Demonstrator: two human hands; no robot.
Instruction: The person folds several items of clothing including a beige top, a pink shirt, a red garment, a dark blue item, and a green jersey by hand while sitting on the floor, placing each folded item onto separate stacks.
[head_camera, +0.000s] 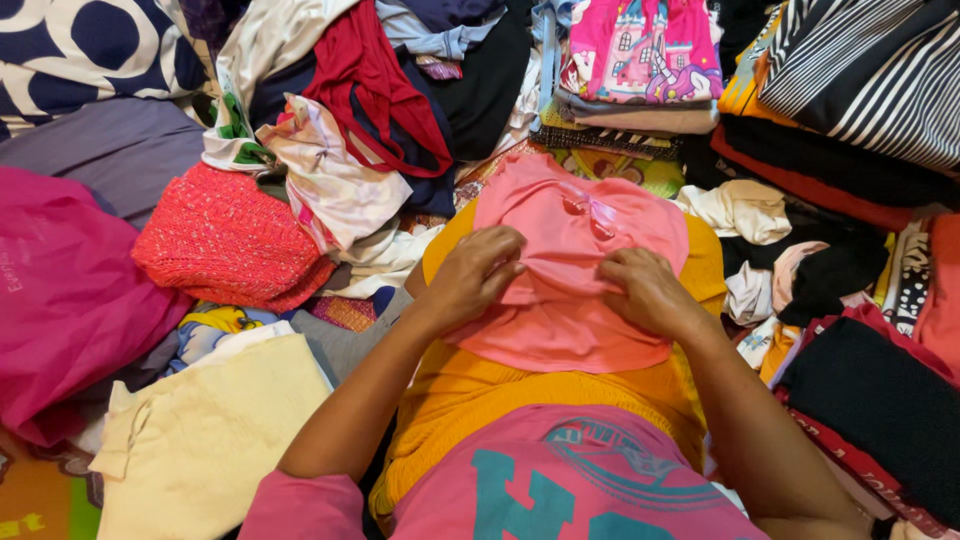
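Bright, even, sharp; slight edge distortion.

Small pink garment (570, 270): smooth, matt woven cloth. Orange-yellow garment (480, 390) beneath it: matt, finely ribbed knit. Coral-red knitted top (225, 240): coarse, rough open knit. Cream folded cloth (210, 430): matt, plain.

Hardly any bare surface is showing; clothes are covering nearly all of it. Only a patch of orange-green floor mat (40, 500) is peeking out at bottom left. Lying w/ it: a cream garment (200, 440), a magenta bag (60, 290) beside that, and a coral knit top (225, 240) further up. A navy-and-white patterned cloth (90, 45) is spreading across the top left corner. A yellow garment (560, 385) is lying in the middle, a black folded piece (880, 410) at right, a striped one (880, 70) top right.
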